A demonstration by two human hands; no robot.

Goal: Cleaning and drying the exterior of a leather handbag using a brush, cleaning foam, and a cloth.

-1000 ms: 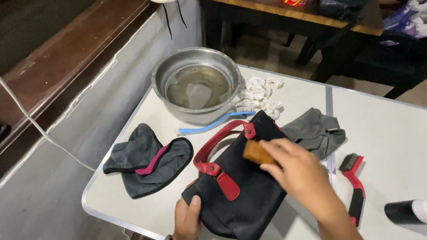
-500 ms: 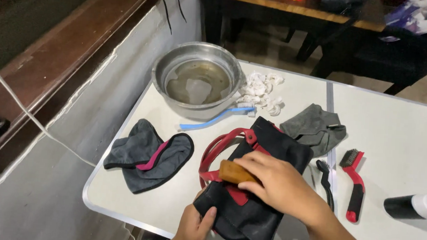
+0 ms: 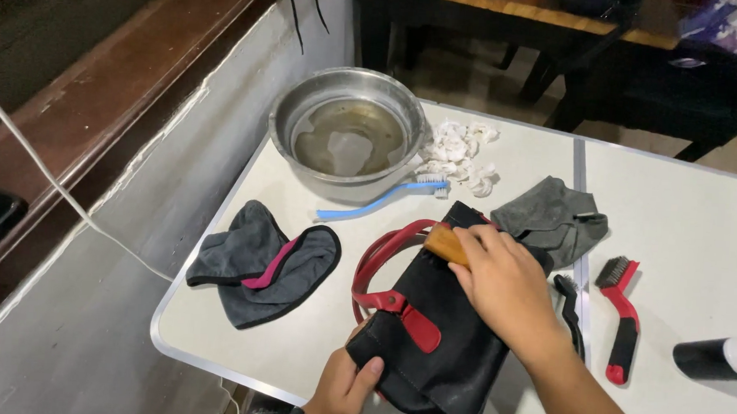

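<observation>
A black leather bag with red handles lies on the white folding table in front of me. My right hand grips a wooden-backed brush and presses it on the bag's upper part. At the bag's near corner, my left hand pins the leather down with thumb and fingers.
A steel bowl of cloudy water stands at the table's far side, with a blue toothbrush and white cotton wads beside it. Dark grey cloths lie left and right. A red-handled brush, a black brush and a bottle lie right.
My right hand slid the brush down toward the bag's handles and has now moved it back up to the bag's far end. My left hand stays on the near corner.
</observation>
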